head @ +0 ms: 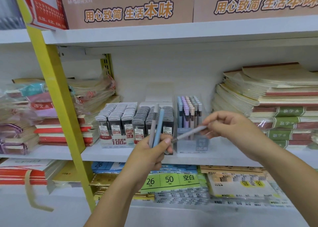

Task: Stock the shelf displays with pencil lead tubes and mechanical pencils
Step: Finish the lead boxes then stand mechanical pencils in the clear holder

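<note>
Grey and blue pencils (153, 123) stand gripped in the left hand (153, 152); the right hand (230, 125) pinches a third pencil (191, 132), seemingly grey, above the shelf's (120, 153) front edge.

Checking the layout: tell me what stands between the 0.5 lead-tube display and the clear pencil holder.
Head view: the darker 0.7 lead-tube display, partly hidden by pencils in the left hand.

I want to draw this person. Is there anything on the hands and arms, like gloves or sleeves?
No gloves, no sleeves. The left hand and right hand are bare, with no rings showing. The left arm and right arm are bare too, right down to the picture's edge: no watch, no bracelet.
</note>
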Tool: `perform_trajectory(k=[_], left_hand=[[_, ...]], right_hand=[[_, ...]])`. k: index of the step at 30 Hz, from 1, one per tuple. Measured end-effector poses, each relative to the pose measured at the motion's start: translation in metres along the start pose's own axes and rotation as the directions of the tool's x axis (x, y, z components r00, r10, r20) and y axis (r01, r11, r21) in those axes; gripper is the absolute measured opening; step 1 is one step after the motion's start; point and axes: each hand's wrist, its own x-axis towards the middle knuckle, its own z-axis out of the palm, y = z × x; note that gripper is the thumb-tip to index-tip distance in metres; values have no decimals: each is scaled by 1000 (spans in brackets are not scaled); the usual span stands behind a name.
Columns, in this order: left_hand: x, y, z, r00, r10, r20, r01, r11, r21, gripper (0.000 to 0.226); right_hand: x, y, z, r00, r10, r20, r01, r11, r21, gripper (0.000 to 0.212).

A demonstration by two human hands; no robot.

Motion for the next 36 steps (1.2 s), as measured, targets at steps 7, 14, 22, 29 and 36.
perform_trajectory(k=[7, 14, 22, 29, 36], left_hand=[[1, 16, -6, 994, 88, -66, -77, 985, 153, 10], [1, 19, 11, 990, 142, 10, -142, 980, 141, 10], [8, 7, 15, 989, 148, -27, -146, 986, 75, 8], [13, 1, 21, 996, 88, 1, -88, 996, -10, 15], [14, -6, 16, 993, 115, 18, -116, 993, 30, 28]], right_hand=[[-4, -17, 8, 925, -333, 183, 365, 647, -669, 13], [-6, -4, 29, 882, -399, 250, 458, 602, -654, 29], [13, -14, -13, 846, -492, -207, 444, 864, -239, 65], [33, 10, 0, 841, -500, -209, 388, 825, -412, 49], [37, 27, 8, 871, -450, -197, 320, 824, -467, 48]])
